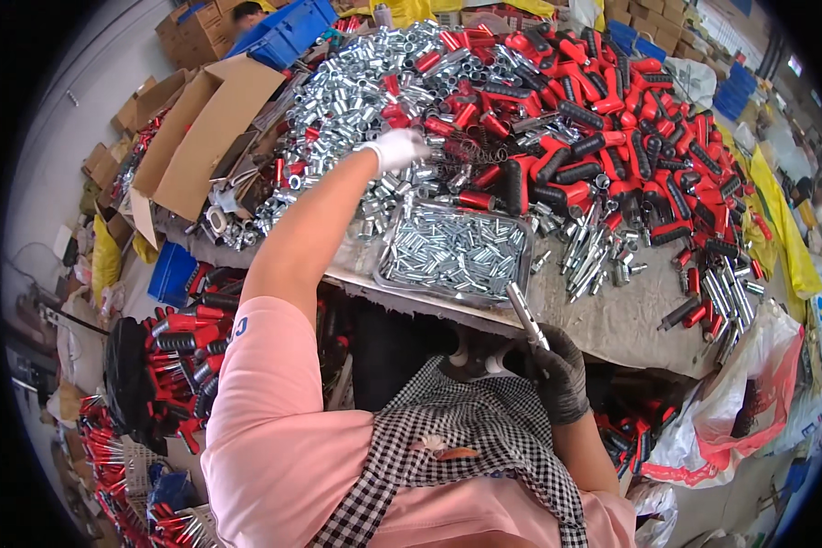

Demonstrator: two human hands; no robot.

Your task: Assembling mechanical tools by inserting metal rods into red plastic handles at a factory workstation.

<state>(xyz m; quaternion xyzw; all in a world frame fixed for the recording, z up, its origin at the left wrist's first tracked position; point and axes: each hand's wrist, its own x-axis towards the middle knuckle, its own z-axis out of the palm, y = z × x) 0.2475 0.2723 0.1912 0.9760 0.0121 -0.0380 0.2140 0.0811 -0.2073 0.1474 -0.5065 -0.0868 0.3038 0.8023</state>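
Note:
My left hand (397, 150), in a white glove, reaches out over the pile, close to a tangle of thin wire coil springs (470, 151). Its fingers are blurred, so I cannot tell whether they hold anything. In a dark grey glove, my right hand (562, 374) is closed round a silver metal tube (524, 309) with holes in its side, tilted up over the table's front edge. Between the hands, a clear shallow tray (381, 260) holds many small silver pins (457, 247). Silver sleeves (338, 100) are heaped beyond my left hand.
Red handles with black grips (603, 119) are heaped across the table's right side. Loose metal rods (586, 251) lie right of the tray. An open cardboard box (212, 137) stands at left, a blue bin (288, 32) behind. More red handles (187, 338) fill the space below left.

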